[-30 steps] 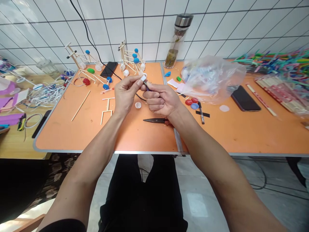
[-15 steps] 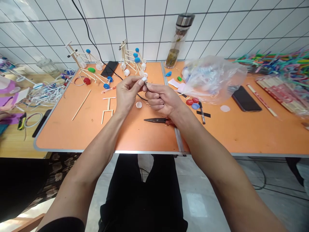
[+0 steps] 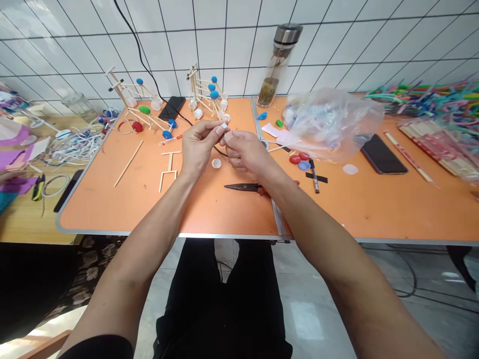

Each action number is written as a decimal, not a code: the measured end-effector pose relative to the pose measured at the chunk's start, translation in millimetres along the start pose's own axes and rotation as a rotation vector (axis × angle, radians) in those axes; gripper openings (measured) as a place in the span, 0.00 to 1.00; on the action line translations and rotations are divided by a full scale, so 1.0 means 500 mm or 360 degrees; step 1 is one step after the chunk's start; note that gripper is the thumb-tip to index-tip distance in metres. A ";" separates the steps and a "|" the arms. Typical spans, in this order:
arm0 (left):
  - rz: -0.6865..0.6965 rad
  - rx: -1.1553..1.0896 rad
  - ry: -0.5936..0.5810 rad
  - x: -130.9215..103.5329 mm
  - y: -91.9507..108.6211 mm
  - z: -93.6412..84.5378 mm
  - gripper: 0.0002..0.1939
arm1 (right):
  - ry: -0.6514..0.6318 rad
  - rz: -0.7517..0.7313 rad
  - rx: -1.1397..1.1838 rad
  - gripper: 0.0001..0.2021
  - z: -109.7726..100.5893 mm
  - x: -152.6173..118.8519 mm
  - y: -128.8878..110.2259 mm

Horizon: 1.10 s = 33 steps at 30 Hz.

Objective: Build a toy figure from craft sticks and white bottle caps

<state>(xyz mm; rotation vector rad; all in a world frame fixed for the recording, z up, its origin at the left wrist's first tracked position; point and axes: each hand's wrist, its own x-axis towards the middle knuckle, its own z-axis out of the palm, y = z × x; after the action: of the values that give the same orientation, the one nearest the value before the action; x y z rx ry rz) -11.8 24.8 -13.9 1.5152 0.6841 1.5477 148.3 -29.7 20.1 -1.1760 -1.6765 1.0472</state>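
My left hand is closed in a pinch on a small white piece, too small to name. Right beside it, the fingers of my right hand are curled together at the same piece; what they hold is hidden. Both hands are raised over the orange table. Just below them lies a round white cap. A pair of pliers rests under my right wrist, dark jaws pointing left. To the left are a small frame of wooden sticks and a single stick.
Two stick models with coloured balls, one left and one nearer the middle, stand by the wall. A glass bottle, a plastic bag, a marker and a phone lie rightward. Another person's hand shows far left.
The fingers of my right hand have shifted slightly at the white piece, and the hand has turned a little. The whole view has moved slightly; the things on the table stay put.
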 end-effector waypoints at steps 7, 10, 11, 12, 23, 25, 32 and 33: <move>-0.0098 -0.0079 0.0059 -0.001 0.004 0.004 0.15 | -0.0045 0.0023 -0.0032 0.17 0.009 -0.011 -0.011; -0.0159 0.0005 0.0115 -0.010 -0.005 0.010 0.17 | 0.0317 0.0063 -0.0553 0.11 0.030 -0.022 -0.009; -0.0164 0.0022 0.0122 -0.013 -0.005 0.012 0.18 | 0.0370 0.0060 -0.0634 0.09 0.031 -0.023 -0.009; -0.0155 0.0028 0.0123 -0.014 -0.002 0.014 0.18 | 0.0386 0.0059 -0.0624 0.08 0.029 -0.023 -0.011; -0.0081 -0.0072 0.0136 -0.008 -0.009 0.019 0.17 | 0.0289 -0.0020 -0.0131 0.16 0.019 -0.011 -0.008; -0.0049 -0.0004 0.0167 -0.013 -0.017 0.019 0.17 | 0.0469 -0.0069 -0.0666 0.11 0.032 -0.016 -0.001; -0.0060 -0.0025 0.0096 -0.011 0.026 0.019 0.12 | -0.0005 0.0089 0.0306 0.15 -0.003 -0.023 -0.035; -0.0049 -0.0061 0.0065 -0.009 0.034 0.019 0.11 | -0.0211 0.0150 0.0554 0.15 -0.011 -0.022 -0.041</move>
<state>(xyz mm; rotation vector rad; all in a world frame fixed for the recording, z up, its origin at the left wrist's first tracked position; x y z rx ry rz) -6.3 11.1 -0.9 1.4418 0.6939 1.5642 150.3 -43.9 39.5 -0.9814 -1.4705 1.4370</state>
